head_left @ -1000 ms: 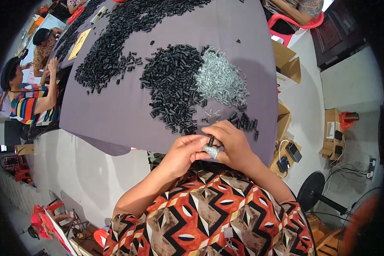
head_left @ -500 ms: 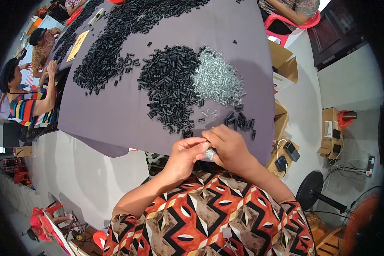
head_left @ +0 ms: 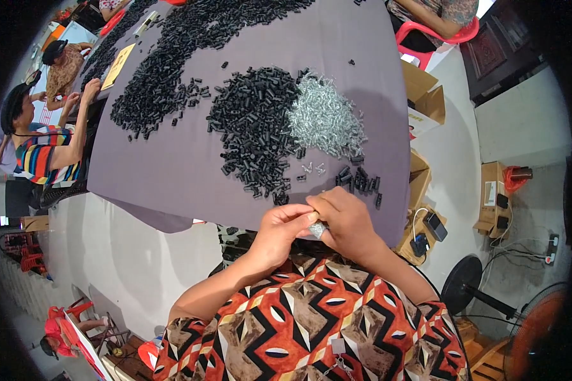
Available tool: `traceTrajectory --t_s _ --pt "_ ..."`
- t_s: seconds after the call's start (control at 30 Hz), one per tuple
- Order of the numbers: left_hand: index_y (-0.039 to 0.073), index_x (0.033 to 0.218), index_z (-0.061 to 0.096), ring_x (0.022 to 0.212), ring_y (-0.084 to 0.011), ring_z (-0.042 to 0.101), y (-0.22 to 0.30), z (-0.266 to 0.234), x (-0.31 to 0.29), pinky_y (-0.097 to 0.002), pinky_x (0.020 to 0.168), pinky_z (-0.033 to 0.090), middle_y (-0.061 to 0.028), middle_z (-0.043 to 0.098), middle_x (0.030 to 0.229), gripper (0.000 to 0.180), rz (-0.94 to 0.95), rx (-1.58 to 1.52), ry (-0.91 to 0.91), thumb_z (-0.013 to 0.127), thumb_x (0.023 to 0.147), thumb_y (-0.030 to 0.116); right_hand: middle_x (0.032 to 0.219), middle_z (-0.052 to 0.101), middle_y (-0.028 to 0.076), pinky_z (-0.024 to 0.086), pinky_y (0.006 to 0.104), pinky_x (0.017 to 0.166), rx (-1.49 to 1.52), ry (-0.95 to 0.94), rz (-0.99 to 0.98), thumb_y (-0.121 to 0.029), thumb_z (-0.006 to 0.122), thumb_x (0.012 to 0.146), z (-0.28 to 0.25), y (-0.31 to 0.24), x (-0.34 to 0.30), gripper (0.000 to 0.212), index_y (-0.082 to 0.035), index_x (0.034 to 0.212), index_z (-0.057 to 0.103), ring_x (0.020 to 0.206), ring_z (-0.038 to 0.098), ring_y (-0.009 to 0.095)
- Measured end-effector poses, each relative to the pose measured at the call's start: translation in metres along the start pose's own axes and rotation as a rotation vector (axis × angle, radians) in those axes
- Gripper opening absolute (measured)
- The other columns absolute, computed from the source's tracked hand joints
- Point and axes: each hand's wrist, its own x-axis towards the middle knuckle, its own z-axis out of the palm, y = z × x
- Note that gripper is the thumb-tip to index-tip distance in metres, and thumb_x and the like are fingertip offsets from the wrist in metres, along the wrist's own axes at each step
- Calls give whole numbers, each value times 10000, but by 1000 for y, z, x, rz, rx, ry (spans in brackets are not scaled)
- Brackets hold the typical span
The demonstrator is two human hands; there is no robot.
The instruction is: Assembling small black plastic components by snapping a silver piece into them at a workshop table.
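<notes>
My left hand and my right hand meet at the table's near edge, fingertips pinched together. What they pinch is too small and covered to make out. A silvery patch shows at the right hand's fingers, just below the pinch; I cannot tell whether it is loose pieces or a wrapping. Beyond the hands lies a heap of small black cylindrical parts. Touching its right side is a pile of small shiny silver screw-like pieces. Several black parts lie apart, just beyond my right hand.
The grey-purple cloth covers the table. More black parts spread along its far left, near a yellow card. Co-workers sit at left, one in a striped shirt. Open cardboard boxes and a fan stand at right.
Both my hands have shifted very slightly right, still pinched together. The striped-shirt co-worker's raised hand has moved toward the table. The piles look the same.
</notes>
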Motion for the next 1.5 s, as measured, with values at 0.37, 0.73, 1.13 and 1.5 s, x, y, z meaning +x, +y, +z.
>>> traceTrajectory --t_s 0.37,0.73,1.13,1.5 --pt "33 1031 690 944 -339 588 49 -16 20 -420 807 500 -126 633 1028 205 828 1519 273 734 834 74 1257 594 114 391 467 1064 -380 153 310 -82 733 712 -44 30 0 461 -34 1164 657 1256 493 365" --pt "65 1026 686 931 -339 584 49 1 44 -425 775 500 -114 623 1021 235 963 1572 174 746 799 58 1156 617 80 417 446 938 -345 97 141 -128 757 655 -21 33 7 434 -68 1077 675 1203 515 309" --pt "61 899 685 875 -311 582 57 -10 51 -423 767 483 -79 630 917 111 867 1755 182 718 793 53 1037 614 66 415 425 893 -309 139 49 -40 685 614 -20 31 34 331 -67 943 670 1096 543 294" --pt "63 844 677 852 -327 589 70 -5 85 -426 730 478 -103 607 863 71 913 1831 195 719 789 78 881 582 62 431 397 797 -360 -16 -15 -49 652 707 2 35 42 97 -88 789 620 918 550 260"
